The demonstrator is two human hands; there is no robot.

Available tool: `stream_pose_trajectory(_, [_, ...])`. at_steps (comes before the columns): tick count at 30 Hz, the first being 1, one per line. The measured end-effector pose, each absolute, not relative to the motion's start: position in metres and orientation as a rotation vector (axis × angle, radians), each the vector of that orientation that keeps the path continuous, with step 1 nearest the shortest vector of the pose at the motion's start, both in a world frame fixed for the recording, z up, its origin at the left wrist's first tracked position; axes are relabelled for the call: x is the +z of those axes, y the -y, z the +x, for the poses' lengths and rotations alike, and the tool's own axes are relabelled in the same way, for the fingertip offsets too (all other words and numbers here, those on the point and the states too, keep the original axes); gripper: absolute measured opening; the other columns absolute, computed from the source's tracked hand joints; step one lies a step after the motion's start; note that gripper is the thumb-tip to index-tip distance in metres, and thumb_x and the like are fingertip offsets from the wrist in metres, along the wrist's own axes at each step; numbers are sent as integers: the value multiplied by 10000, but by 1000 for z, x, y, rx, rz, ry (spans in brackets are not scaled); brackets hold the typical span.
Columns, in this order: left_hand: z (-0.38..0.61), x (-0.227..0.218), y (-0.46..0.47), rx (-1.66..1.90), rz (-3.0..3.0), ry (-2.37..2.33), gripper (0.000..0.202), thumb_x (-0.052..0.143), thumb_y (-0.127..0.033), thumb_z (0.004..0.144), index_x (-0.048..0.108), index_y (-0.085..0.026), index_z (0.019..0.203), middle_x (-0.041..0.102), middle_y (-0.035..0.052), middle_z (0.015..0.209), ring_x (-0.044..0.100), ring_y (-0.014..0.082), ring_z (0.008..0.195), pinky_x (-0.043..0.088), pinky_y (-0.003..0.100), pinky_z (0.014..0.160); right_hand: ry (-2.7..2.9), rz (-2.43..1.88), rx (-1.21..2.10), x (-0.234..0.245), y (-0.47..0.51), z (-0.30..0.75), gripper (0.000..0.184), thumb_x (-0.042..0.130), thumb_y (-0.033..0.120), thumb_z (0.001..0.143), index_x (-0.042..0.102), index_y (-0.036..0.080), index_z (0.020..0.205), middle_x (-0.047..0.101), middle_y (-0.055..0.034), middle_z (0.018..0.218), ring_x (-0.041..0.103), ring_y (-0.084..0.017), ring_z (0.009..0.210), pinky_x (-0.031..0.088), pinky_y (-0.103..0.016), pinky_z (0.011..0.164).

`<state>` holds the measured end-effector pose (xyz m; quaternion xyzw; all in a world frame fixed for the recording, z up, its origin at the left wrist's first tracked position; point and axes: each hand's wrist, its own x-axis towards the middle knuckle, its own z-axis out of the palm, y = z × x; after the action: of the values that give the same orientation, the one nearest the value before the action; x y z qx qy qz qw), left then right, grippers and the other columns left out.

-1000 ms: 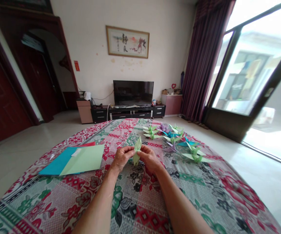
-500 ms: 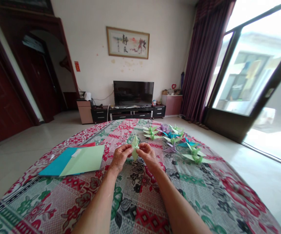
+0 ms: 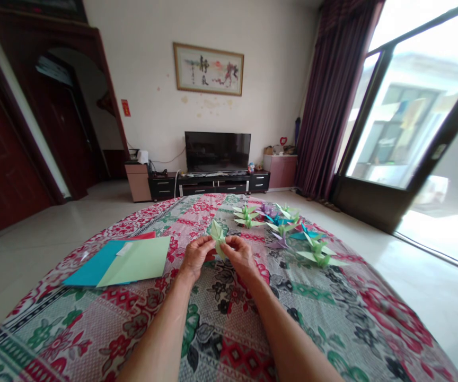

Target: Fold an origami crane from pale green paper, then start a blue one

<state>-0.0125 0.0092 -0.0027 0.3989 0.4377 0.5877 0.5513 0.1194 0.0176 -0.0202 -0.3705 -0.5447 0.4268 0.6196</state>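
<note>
Two hands (image 3: 194, 260) (image 3: 241, 258), fingers (image 3: 204, 242) pinching green folded paper (image 3: 217, 232) | its sides part-hidden | rear cranes (image 3: 267, 209) indistinct

Folded green paper (image 3: 217, 232) — partly covered
Fingertips (image 3: 207, 241) hide its sides; forearms (image 3: 167, 318) are cut off at six o'clock; the outdoor view (image 3: 407, 122) blurs toward two o'clock.

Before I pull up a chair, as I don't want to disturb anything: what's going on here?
A person's left hand and right hand together hold a light green folded paper over a patterned tablecloth. On the left lie flat paper sheets, a green one partly covering a blue one, with some red showing behind. On the right sits a group of folded paper birds, among them green, blue and purple ones.
</note>
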Motion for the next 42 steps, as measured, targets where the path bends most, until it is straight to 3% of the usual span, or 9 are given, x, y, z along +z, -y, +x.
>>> stream_pose_trajectory(12, [-11, 3, -9, 1387, 854, -930, 337, 761, -285, 514, 623, -150, 790, 660, -6, 640, 598, 114, 537, 446, 206, 497, 1276, -807, 1029, -19, -15, 121, 274, 713, 373, 582, 588, 164, 709, 567, 15, 644, 476, -98, 572, 393, -220, 558])
stream_pose_trajectory(19, [-8, 6, -8, 1417, 1008, -981, 298, 753, -294, 525, 674, -150, 774, 657, -2, 668, 576, 99, 575, 455, 212, 565, 1287, -831, 1058, -7, -5, 126, 277, 611, 421, 704, 624, 144, 704, 536, 13, 627, 435, -91, 562, 352, -214, 537])
stream_pose_trajectory(28, [-6, 8, -8, 1444, 1039, -902, 311, 772, -277, 493, 682, -153, 764, 664, 1, 682, 587, 114, 623, 467, 251, 658, 1272, -780, 1106, -3, -3, 125, 305, 669, 440, 640, 630, 142, 695, 550, 9, 624, 436, -91, 554, 361, -221, 545])
stream_pose_trajectory(33, [-6, 7, -9, 1458, 1083, -940, 338, 762, -298, 521, 687, -153, 818, 667, 6, 698, 586, 118, 623, 464, 246, 636, 1264, -810, 1118, -2, -2, 125, 293, 674, 428, 635, 614, 143, 666, 549, 16, 605, 439, -85, 543, 357, -221, 547])
stream_pose_trajectory(42, [-6, 11, -6, 1468, 1178, -1027, 292, 727, -303, 554, 696, -160, 807, 652, -7, 650, 538, 95, 549, 411, 208, 549, 1150, -738, 1140, -8, -9, 121, 357, 726, 353, 578, 579, 181, 852, 598, 2, 727, 529, -117, 640, 424, -232, 605])
